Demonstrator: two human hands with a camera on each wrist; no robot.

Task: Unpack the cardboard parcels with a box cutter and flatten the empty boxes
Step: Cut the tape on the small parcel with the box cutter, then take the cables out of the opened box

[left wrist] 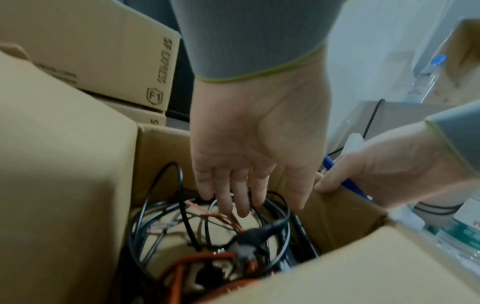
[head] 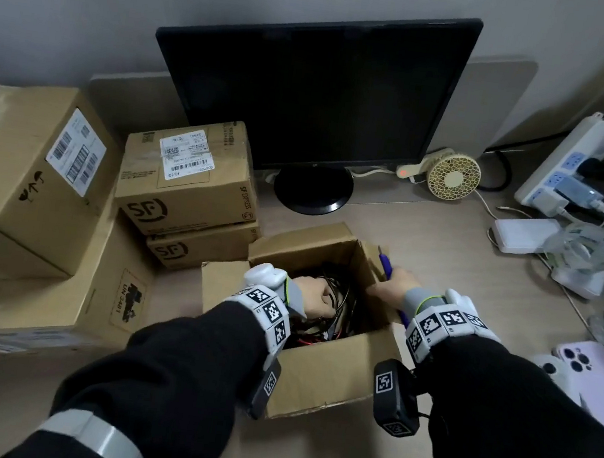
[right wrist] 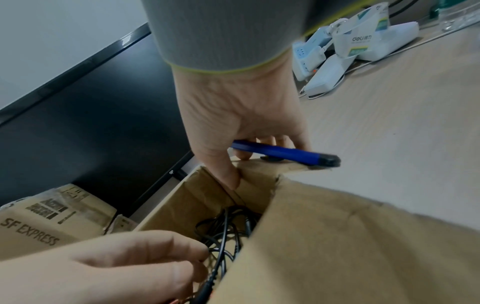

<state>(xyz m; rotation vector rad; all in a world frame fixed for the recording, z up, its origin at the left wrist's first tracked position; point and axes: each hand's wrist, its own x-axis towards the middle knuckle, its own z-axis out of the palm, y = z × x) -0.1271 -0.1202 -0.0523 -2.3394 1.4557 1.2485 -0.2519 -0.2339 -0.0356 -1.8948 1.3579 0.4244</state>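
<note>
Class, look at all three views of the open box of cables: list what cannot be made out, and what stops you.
- Bottom of the open box: covered by the tangled cables in every view.
- Cutter blade: too small in the head view; inside the right hand in the right wrist view.
- Left hand grip on a cable: blurred in both wrist views.
- Shipping label text: too small in the head view.

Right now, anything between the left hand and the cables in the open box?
Nothing visible. The left hand is already inside the open box, flaps folded out, fingertips at the cables. The right hand holds the box cutter at the right wall.
</note>
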